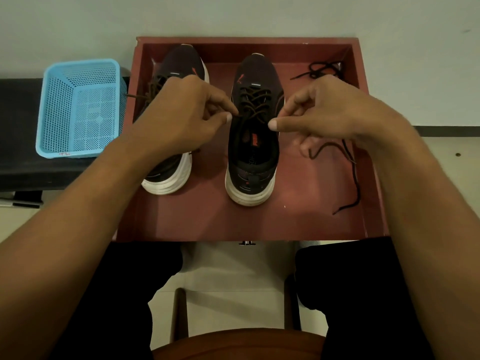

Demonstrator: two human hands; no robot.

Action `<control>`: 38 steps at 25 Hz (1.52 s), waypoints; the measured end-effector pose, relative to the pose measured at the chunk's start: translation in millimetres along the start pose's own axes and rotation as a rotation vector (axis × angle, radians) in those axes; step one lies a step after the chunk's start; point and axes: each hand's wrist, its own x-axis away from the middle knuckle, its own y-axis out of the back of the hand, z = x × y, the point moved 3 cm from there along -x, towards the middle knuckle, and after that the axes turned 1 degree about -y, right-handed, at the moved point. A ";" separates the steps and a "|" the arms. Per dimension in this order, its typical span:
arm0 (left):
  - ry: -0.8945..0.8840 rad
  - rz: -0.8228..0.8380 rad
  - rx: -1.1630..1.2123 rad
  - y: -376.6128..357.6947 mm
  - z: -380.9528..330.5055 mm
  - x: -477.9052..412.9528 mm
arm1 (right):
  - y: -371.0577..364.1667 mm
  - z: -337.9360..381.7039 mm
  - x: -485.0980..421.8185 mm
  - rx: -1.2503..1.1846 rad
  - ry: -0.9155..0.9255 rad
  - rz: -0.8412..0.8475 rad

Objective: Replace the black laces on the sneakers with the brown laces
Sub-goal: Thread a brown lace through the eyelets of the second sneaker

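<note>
Scanning from the left edge of the frame, I see one blue perforated basket [78, 107] sitting just beside the red tray [207, 219]; nothing shows inside it. In the tray's left half stands the left sneaker [181, 66], toe toward the top of the frame, already threaded with brown and partly hidden by the left hand [181, 113]. That hand pinches, thumb against forefinger, the brown lace [255, 105] where it leaves the upper eyelet on the left side of the centre sneaker [252, 157]. This shoe's long axis runs straight up the frame, heel nearest the bottom edge and the opening between the hands. The right hand [332, 110] mirrors the left, pinching the same lace on the shoe's right side with its other fingers curled. A loose tail loops just below it, and I can't be sure of its colour. Each hand sits nearer its own lace end, so I judge the coming move to be an outward pull across the shoe to snug the crossings before tying. At upper right lies a black lace bundle [322, 70], and a long black lace strand [355, 183] trails down the tray's right side. My count: two sneakers, two brown laces, two black laces, one tray, one basket.
</note>
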 end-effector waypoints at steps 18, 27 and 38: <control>0.086 -0.309 -0.089 21.5 1.9 0.3 | 2.4 10.0 -13.9 -0.324 0.343 -0.377; -0.029 -0.449 0.321 13.7 -17.2 -4.7 | -26.3 27.1 -23.1 -0.350 0.356 -0.129; 0.173 -0.214 0.586 -9.4 -4.9 -9.4 | -14.1 18.0 -23.7 -0.330 0.367 -0.173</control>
